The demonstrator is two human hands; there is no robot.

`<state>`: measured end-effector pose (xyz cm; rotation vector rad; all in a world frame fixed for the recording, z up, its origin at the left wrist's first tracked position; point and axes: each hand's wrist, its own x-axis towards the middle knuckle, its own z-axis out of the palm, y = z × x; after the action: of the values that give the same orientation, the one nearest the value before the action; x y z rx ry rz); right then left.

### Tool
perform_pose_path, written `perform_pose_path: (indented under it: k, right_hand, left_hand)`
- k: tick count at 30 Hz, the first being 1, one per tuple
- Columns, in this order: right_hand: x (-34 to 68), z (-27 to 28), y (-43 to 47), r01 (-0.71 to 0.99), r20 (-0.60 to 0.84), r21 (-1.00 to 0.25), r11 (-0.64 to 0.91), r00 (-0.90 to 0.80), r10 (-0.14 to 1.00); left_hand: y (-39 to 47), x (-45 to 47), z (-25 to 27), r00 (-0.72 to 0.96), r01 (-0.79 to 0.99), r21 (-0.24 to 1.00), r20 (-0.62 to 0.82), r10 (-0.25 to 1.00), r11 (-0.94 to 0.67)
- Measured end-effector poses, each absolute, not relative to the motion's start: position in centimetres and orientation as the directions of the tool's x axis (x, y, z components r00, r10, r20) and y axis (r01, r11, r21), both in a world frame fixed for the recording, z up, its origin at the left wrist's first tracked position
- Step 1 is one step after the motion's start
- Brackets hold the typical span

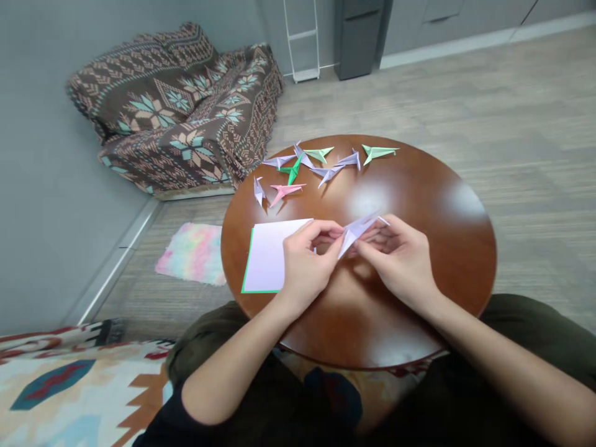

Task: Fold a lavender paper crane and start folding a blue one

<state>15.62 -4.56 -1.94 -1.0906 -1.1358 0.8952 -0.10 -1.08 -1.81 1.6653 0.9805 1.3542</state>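
While both hands meet over the middle of the worktop [447,267], a lilac folded paper [356,231] is held between them, slanting up to the right, its narrow tip by the right hand's fingers; the left hand [310,257] pinches its left side between thumb and bent forefinger, the knuckles turned outward; the right hand [403,257] grasps it from the other side, thumb forward and the other fingers curled behind the paper; the wrists sit well apart, and the bare forearms reach in across the near edge, the left rising toward the right and the right rising toward the left.

Just beyond the left hand, near the worktop's left edge, lies a paper stack [267,261], pale lilac on top with a green sheet showing along its left and near edges, the hand covering its right part; along the far left edge sit a pink folded bird [285,194], a deep green folded bird [292,172] and several lilac folded birds [326,174]; two light green folded birds [378,153] rest by the far edge, one farther right than all the rest.
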Motion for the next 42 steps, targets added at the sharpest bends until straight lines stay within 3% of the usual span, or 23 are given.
perform_pose_path:
  k: [7, 14, 17, 20, 29, 38, 42]
  right_hand:
    - [16.5, -1.2, -4.0, -0.091, 0.216, -0.970, 0.228, 0.121, 0.969]
    - [17.8, -0.4, -3.9, -0.039, 0.093, -0.995, 0.092, -0.024, 0.995]
    - [18.0, -0.3, -3.8, -0.038, 0.053, -0.998, 0.051, -0.058, 0.997]
    - [18.0, -0.4, -3.8, -0.094, 0.058, -0.994, 0.055, -0.026, 0.998]
    - [17.3, -0.7, -4.6, 0.140, 0.194, -0.971, 0.194, -0.012, 0.981]
    - [16.1, -1.7, -5.1, 0.223, 0.251, -0.948, 0.229, 0.078, 0.965]
    - [15.8, -1.7, -5.2, 0.173, 0.244, -0.959, 0.224, 0.108, 0.964]
  left_hand:
    - [-0.8, -0.5, -0.9, 0.263, 0.025, 0.958, 0.268, 0.927, -0.285]
    - [-0.4, -1.0, -1.3, 0.310, -0.017, 0.930, 0.353, 0.883, -0.366]
    - [-0.2, -1.0, -1.4, 0.402, -0.130, 0.961, 0.276, 0.873, -0.244]
    - [0.0, -0.9, -1.3, 0.450, -0.133, 0.979, 0.197, 0.871, -0.153]
    - [-0.2, -0.6, -1.2, 0.305, -0.077, 0.976, 0.216, 0.928, -0.202]
    - [-0.6, -0.2, -1.5, 0.267, -0.001, 0.961, 0.265, 0.926, -0.275]
    - [-0.6, 0.0, -1.6, 0.210, -0.108, 0.972, 0.225, 0.951, -0.206]
